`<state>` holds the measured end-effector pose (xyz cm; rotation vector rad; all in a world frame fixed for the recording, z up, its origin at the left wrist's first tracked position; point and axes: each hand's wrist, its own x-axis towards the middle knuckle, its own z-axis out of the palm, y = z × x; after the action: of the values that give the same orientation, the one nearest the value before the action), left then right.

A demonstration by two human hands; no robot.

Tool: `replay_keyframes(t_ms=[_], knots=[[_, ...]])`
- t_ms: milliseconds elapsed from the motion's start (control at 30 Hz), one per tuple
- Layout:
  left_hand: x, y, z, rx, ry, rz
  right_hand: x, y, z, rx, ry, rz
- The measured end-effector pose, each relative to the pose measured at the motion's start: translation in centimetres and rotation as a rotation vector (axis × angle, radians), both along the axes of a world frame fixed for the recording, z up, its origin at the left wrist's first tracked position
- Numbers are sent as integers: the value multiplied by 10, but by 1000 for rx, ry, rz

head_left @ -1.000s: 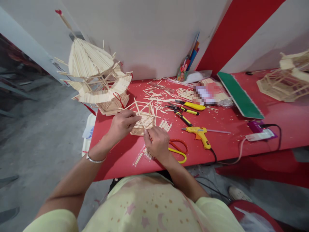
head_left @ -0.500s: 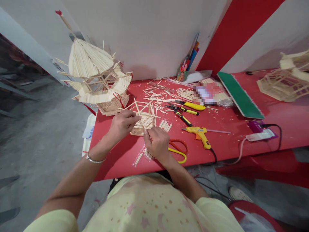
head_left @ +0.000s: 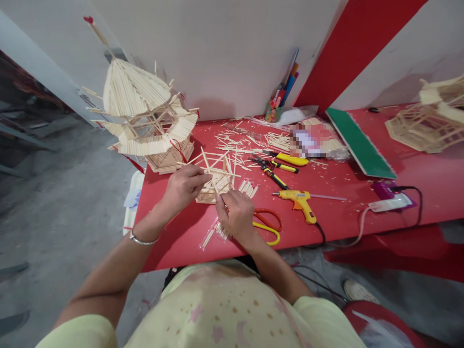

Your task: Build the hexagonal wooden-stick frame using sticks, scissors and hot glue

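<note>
A small pavilion-like model (head_left: 212, 195) of thin wooden sticks stands on the red table between my hands. Its base has many sides, and posts and crossed sticks rise above it. My left hand (head_left: 185, 187) is closed at the model's left side, thumb and forefinger pinched on its upper stick frame. At the near right edge my right hand (head_left: 236, 212) is closed too, its thumb and finger pinching a wooden stick of the model; the exact grip is partly hidden. Red-and-yellow scissors (head_left: 268, 227) and a bag of sticks (head_left: 210, 234) lie by my right hand.
A taller stick pagoda (head_left: 136, 92) stands behind my left hand. Loose sticks (head_left: 239, 142), pliers (head_left: 275, 178), a yellow-handled cutter (head_left: 292, 158) and a yellow glue gun (head_left: 299, 200) with its cord lie to the right. Beyond are a green board (head_left: 362, 142) and a power strip (head_left: 389, 204).
</note>
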<state>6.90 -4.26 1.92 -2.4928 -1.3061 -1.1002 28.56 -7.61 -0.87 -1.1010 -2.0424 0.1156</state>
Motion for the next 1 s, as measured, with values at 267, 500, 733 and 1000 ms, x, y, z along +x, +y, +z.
replay_keyframes(t_ms=[267,500,733,1000], knots=[[0,0,1,7,-9,-8,0,0,-1,4,-8,-1],[-1,1,0,10,9,-16,0,0,-1,6,-15,-1],[-1,-1,1,-18,-7,-6,0,0,2,5,-15,2],[0,-1,2,-18,3,13,2,-2,3,-19,-10,2]])
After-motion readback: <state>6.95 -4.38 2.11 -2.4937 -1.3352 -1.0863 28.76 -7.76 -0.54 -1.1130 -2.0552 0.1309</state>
